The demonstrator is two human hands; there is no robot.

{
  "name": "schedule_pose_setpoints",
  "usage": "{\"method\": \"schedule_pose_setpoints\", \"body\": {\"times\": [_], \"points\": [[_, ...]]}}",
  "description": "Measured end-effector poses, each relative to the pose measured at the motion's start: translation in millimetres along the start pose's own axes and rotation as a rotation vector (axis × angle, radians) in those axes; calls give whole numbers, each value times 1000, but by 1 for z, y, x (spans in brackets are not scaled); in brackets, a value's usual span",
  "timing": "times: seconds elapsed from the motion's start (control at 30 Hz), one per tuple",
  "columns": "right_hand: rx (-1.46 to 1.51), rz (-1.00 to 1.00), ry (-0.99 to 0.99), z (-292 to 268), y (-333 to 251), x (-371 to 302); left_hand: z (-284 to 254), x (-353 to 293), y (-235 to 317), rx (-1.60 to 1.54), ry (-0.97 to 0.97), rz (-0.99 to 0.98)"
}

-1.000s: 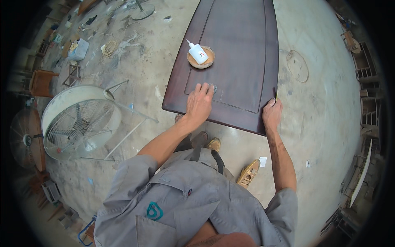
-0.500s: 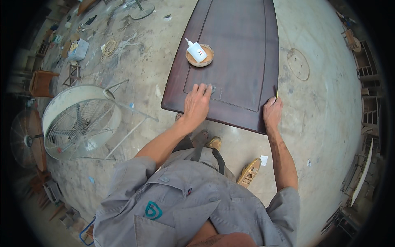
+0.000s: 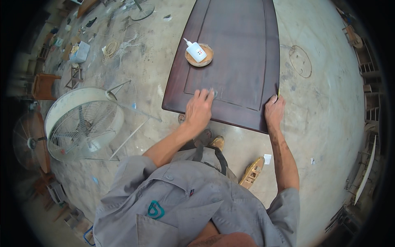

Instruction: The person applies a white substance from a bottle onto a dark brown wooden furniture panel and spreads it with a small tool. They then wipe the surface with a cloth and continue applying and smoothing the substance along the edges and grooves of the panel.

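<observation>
A dark reddish-brown wooden panel [image 3: 240,74] with grooved lines lies in front of me. My left hand [image 3: 199,108] rests on its near left part, fingers bent, with a small greyish thing [image 3: 215,94] at the fingertips, too unclear to name. At the near right corner my right hand [image 3: 275,111] is closed against the panel's edge, a thin yellow strip [image 3: 279,92] poking out past its fingers. Farther up, a shallow round wooden bowl [image 3: 204,63] stands on the panel. A white squeeze bottle [image 3: 196,52] with a pointed nozzle lies tilted in it.
On the left floor stands a big drum fan [image 3: 84,123], with another fan [image 3: 31,143] behind it. A white box [image 3: 80,52] and coiled cord [image 3: 110,49] lie farther off. A yellowish shoe-like thing [image 3: 252,173] is near my feet. Wooden furniture frames [image 3: 370,107] line the right side.
My left hand has shifted slightly nearer to me and to the right on the panel. The right hand stays at the edge. The whole view has moved a little.
</observation>
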State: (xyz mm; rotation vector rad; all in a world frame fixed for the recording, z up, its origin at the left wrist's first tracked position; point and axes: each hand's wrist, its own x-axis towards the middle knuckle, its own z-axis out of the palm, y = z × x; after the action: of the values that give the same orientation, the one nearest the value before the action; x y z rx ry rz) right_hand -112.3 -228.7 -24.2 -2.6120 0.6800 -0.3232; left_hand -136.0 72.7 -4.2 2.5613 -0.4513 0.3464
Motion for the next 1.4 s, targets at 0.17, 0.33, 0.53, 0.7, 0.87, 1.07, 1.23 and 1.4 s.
{"method": "schedule_pose_setpoints", "body": {"times": [0.17, 0.33, 0.53, 0.7, 0.87, 1.07, 1.23, 1.4], "points": [[13, -13, -15, -4, -6, -4, 3, 36, -9, 66, 25, 30], [3, 9, 0, 0, 3, -3, 2, -1, 7, -13, -23, -10], [19, 0, -19, -3, -6, -1, 20, 89, -21, 22, 122, 57], [8, -1, -27, -2, 2, -5, 29, 41, 13, -85, -44, 121], [45, 2, -39, -7, -7, -4, 32, 76, 15, 53, -44, 140], [40, 28, -46, -3, 4, -2, 37, 41, 30, 1, -34, 135], [77, 25, -43, 6, 4, 3, 38, 81, 22, 53, -4, 137], [66, 25, -38, 5, 9, 3, -8, -35, 21, -158, 0, 98]]}}
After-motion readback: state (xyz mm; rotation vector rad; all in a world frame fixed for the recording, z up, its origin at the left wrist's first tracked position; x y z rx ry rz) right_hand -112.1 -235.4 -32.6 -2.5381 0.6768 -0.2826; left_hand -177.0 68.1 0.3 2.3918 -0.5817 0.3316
